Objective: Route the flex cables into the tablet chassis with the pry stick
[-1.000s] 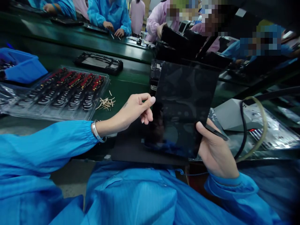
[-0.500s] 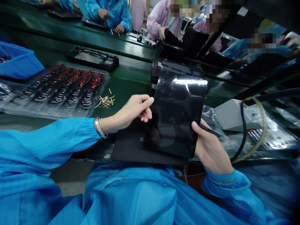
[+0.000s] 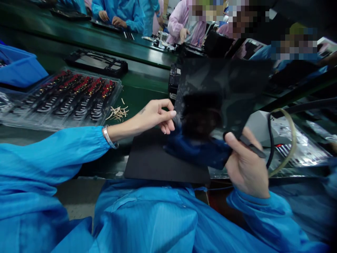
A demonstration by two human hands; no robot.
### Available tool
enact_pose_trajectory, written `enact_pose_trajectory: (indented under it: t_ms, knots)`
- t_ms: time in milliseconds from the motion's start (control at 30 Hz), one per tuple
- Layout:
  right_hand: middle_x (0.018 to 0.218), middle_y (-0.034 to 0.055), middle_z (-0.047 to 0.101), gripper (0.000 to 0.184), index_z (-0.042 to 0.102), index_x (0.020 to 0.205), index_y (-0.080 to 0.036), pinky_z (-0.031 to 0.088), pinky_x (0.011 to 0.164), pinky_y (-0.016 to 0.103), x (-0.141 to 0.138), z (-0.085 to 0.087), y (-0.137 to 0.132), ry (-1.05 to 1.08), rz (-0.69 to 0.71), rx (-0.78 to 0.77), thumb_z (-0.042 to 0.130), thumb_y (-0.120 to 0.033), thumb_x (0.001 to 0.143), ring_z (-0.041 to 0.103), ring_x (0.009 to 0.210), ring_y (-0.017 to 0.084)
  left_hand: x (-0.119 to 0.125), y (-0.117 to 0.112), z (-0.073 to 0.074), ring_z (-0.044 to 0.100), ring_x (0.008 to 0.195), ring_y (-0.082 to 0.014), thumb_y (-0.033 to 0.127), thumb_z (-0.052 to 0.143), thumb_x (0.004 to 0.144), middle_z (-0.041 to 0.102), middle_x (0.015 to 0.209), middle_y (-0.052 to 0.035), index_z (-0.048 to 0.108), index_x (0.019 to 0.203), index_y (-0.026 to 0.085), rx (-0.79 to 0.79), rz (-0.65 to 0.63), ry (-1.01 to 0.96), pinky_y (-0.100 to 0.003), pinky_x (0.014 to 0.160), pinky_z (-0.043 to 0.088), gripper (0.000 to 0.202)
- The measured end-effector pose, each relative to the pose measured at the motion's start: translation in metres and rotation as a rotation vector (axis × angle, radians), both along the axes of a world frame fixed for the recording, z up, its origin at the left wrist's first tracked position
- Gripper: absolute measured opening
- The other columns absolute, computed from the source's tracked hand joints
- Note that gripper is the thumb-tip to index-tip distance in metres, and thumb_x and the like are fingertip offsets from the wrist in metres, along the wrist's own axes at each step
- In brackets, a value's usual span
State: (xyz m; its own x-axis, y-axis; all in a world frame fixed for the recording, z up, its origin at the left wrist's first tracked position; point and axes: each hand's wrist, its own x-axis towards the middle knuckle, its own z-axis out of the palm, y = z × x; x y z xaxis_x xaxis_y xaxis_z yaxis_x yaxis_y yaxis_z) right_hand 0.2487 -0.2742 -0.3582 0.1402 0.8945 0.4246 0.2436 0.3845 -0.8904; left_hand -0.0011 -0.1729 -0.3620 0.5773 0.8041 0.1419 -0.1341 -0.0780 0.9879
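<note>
A glossy black flat panel, like a screen with a filmy, bubbled surface, is held tilted above the bench, reflecting dark shapes. My left hand has thumb and fingers pinched at its left edge. Gripping the lower right corner is my right hand, thumb on the front face. A slim black tool also sticks out of the right hand; its kind is unclear. Under the panel a matte black mat lies at the bench's front edge. Part of a black device frame shows behind the panel, mostly hidden.
On the left stands a clear tray of circuit boards, with a blue bin behind. Thin tan strips lie beside it. Another black frame sits farther back. A grey box and looped hose are right. People work opposite.
The panel has been raised and tilted, its upper right side swinging outward to the right. My right hand moved right with it; my left hand shifted slightly right. More of the mat shows.
</note>
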Motion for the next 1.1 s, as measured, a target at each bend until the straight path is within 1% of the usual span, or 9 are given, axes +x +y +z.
enact_pose_trajectory:
  t_ms: [100, 133, 267, 333, 433, 600, 800, 967, 1100]
  knots:
    - [0.091, -0.0006, 0.076, 0.019, 0.077, 0.104, -0.025, 0.065, 0.083, 0.036, -0.004, 0.019, -0.005, -0.351, -0.256, 0.360, 0.076, -0.023, 0.086, 0.074, 0.090, 0.022, -0.005, 0.021, 0.010, 0.076, 0.069, -0.0215, 0.035, 0.081, 0.081, 0.076, 0.078, -0.0082, 0.051, 0.092, 0.015, 0.118, -0.112, 0.020, -0.030, 0.063, 0.062, 0.038]
    - [0.093, 0.0000, 0.077, 0.022, 0.076, 0.107, -0.025, 0.065, 0.081, 0.034, -0.006, 0.023, -0.009, -0.495, -0.245, 0.444, 0.075, -0.020, 0.086, 0.075, 0.087, 0.022, -0.006, 0.028, 0.011, 0.076, 0.073, -0.0228, 0.036, 0.083, 0.079, 0.076, 0.082, -0.0088, 0.053, 0.094, 0.014, 0.146, -0.131, 0.029, -0.032, 0.067, 0.063, 0.040]
    - [0.127, 0.0159, 0.071, 0.040, 0.065, 0.131, -0.011, 0.062, 0.097, 0.038, -0.017, 0.014, -0.024, -0.919, 0.100, 0.726, 0.063, -0.006, 0.091, 0.071, 0.114, 0.027, -0.001, 0.048, -0.005, 0.073, 0.079, -0.0207, 0.048, 0.089, 0.067, 0.074, 0.085, -0.0070, 0.056, 0.087, 0.015, 0.237, -0.129, 0.003, -0.028, 0.070, 0.058, 0.051]
    - [0.129, 0.0236, 0.068, 0.039, 0.063, 0.131, -0.003, 0.058, 0.103, 0.043, -0.019, 0.000, -0.030, -1.011, 0.217, 0.825, 0.061, -0.004, 0.091, 0.065, 0.124, 0.031, -0.002, 0.052, -0.018, 0.073, 0.082, -0.0208, 0.049, 0.092, 0.060, 0.075, 0.088, -0.0073, 0.056, 0.091, 0.016, 0.230, -0.172, 0.015, -0.028, 0.072, 0.057, 0.058]
    - [0.126, 0.0252, 0.069, 0.038, 0.064, 0.128, -0.001, 0.058, 0.104, 0.047, -0.017, -0.021, -0.040, -1.058, 0.229, 0.808, 0.065, -0.004, 0.090, 0.064, 0.126, 0.033, -0.019, 0.054, -0.029, 0.073, 0.095, -0.0239, 0.047, 0.086, 0.066, 0.076, 0.101, -0.0101, 0.056, 0.113, 0.017, 0.278, -0.185, 0.265, -0.032, 0.082, 0.056, 0.063]
    - [0.126, 0.0256, 0.069, 0.034, 0.067, 0.125, -0.001, 0.058, 0.104, 0.046, -0.011, -0.040, -0.056, -1.103, 0.213, 0.696, 0.063, -0.004, 0.091, 0.065, 0.125, 0.033, -0.080, 0.044, -0.033, 0.071, 0.081, -0.0229, 0.046, 0.056, 0.088, 0.074, 0.093, -0.0069, 0.065, 0.120, 0.017, 0.464, 0.117, 1.020, -0.034, 0.081, 0.052, 0.044]
    - [0.131, 0.0226, 0.067, 0.031, 0.069, 0.122, -0.004, 0.058, 0.103, 0.046, -0.018, -0.051, -0.064, -1.135, 0.281, 0.554, 0.057, -0.003, 0.094, 0.065, 0.124, 0.032, -0.105, -0.006, -0.059, 0.061, 0.113, -0.0335, 0.061, 0.034, 0.093, 0.066, 0.117, -0.0163, 0.065, 0.127, 0.012, 0.557, 0.171, 1.091, -0.048, 0.102, 0.046, 0.067]
    - [0.133, 0.0211, 0.066, 0.034, 0.067, 0.125, -0.006, 0.056, 0.106, 0.048, -0.020, -0.068, -0.061, -1.080, 0.348, 0.525, 0.068, -0.020, 0.093, 0.063, 0.128, 0.031, -0.091, -0.043, -0.064, 0.040, 0.140, -0.0415, 0.071, 0.044, 0.085, 0.045, 0.150, -0.0176, 0.054, 0.137, 0.016, 0.336, 0.314, 1.006, -0.062, 0.117, 0.030, 0.077]
    - [0.135, 0.0221, 0.065, 0.041, 0.063, 0.130, -0.005, 0.054, 0.109, 0.050, -0.025, -0.077, -0.049, -0.991, 0.326, 0.559, 0.070, -0.016, 0.091, 0.059, 0.132, 0.031, -0.074, -0.073, -0.038, 0.056, 0.130, -0.0342, 0.056, 0.072, 0.076, 0.056, 0.143, -0.0142, 0.026, 0.154, 0.024, -0.167, 0.316, 0.615, -0.048, 0.106, 0.049, 0.096]
